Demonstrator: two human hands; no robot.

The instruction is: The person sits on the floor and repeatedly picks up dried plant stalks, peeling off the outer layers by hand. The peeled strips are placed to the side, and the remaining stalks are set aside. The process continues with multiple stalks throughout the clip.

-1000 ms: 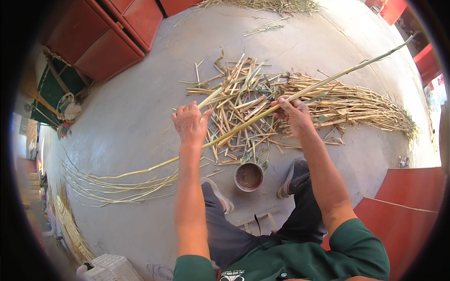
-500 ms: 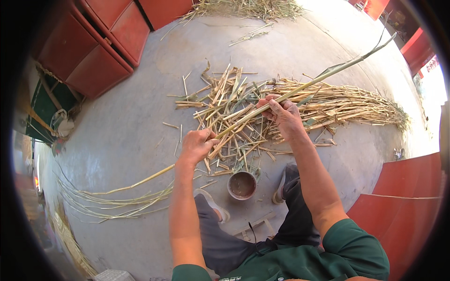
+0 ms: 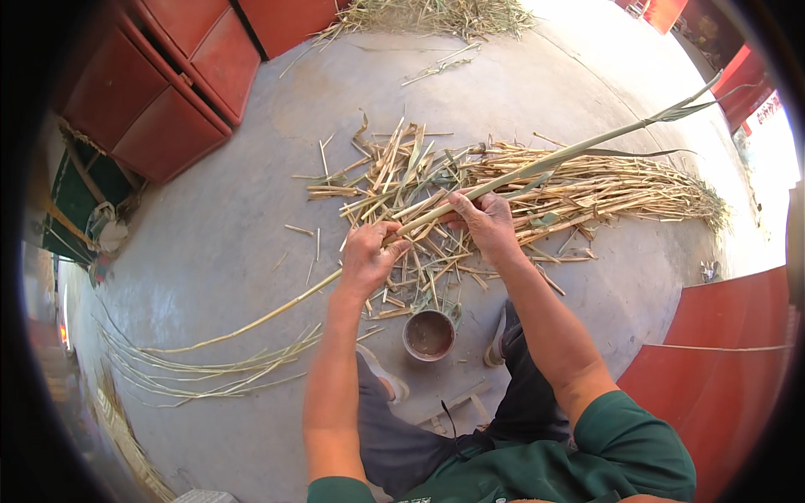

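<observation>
Left hand (image 3: 369, 258): fingers and thumb closed on the long stalk (image 3: 545, 164). Right hand (image 3: 486, 225): further up, pinching the same piece, thumb uppermost. Stalk: slanted in the air before the person, leafy tip to the upper right; I judge it light, springy, rather smooth, liable to crease if bent sharply; I would hold its bare lower shaft, clear of the leaf. Beneath: loose cut pieces (image 3: 394, 168); beyond, a bundle of stalks (image 3: 620, 189).

A long, slender stalk (image 3: 579, 149) is held aslant, its green, leafy end directed upper right, its thin yellowish end curved lower left.
</observation>
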